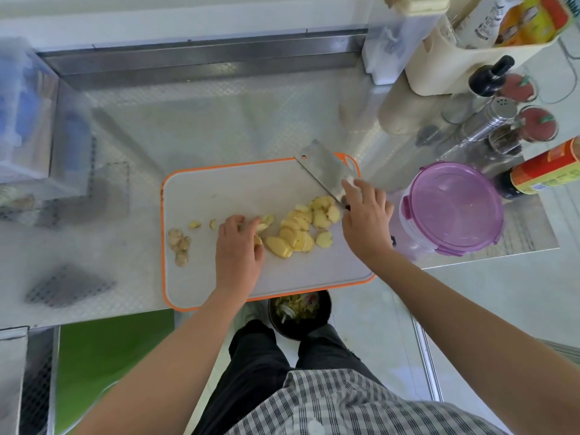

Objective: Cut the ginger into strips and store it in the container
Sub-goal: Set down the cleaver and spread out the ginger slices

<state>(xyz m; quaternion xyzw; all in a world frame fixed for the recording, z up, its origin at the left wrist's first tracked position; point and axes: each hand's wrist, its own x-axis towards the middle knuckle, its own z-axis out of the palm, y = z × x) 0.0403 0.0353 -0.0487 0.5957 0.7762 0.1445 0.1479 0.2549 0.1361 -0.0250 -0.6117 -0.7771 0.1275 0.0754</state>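
Already done: we see ginger slices [298, 233] lying as flat rounds on the cutting board [219, 189]; no strips show yet.
Left to do: we judge slivering, then filling the container [452, 208], lid on, at the board's 3 o'clock on the desk [219, 120].
Left hand [238, 249]: curled, gripping slices at the pile's 9 o'clock edge.
Right hand [365, 221]: wrapped round the cleaver [326, 171], blade pointing to 11 o'clock.

Kitchen, prep station. Stainless steel surface [219, 120], orange-rimmed cutting board [238, 189], cleaver [326, 171], ginger [301, 227] in slices. Red-label sauce bottle [546, 174], metal shaker [489, 120], spice jar [505, 139] at right. Scrap bin [299, 312] on floor below.
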